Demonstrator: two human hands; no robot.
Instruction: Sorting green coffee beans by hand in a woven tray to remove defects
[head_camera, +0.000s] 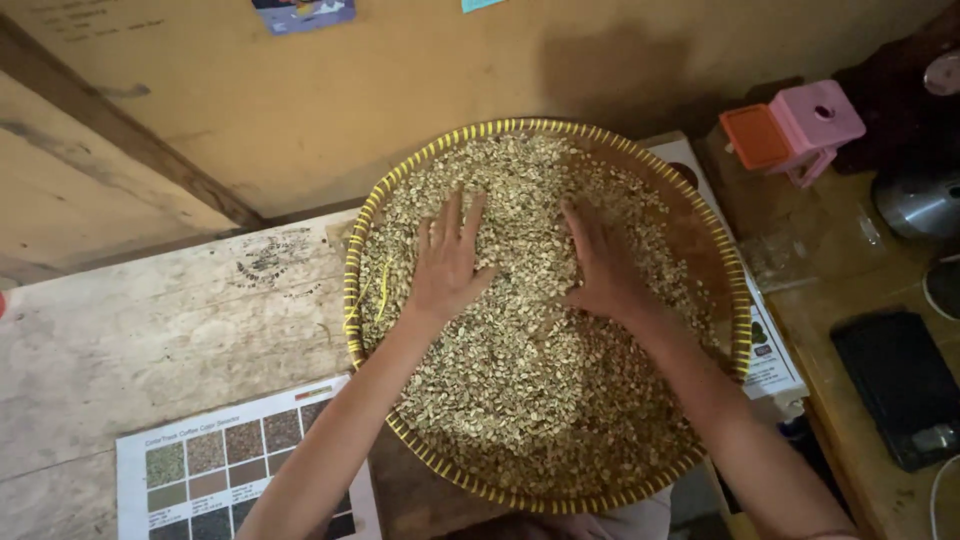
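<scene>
A round woven tray (352, 262) with a yellow-striped rim lies on the wooden table, filled with a bed of pale green coffee beans (520, 390). My left hand (446, 262) rests flat on the beans left of the middle, fingers spread and pointing away from me. My right hand (602, 262) lies flat on the beans beside it, palm down, fingers together. Neither hand holds anything. A bare brown patch of the tray's weave shows at the far right.
A printed chart of bean colour swatches (230, 470) lies on the worn wooden table (150, 330) at the near left. A pink and orange plastic stool (795, 125), a metal pot (920, 200) and a black flat device (898, 385) stand at the right. A plywood wall rises behind.
</scene>
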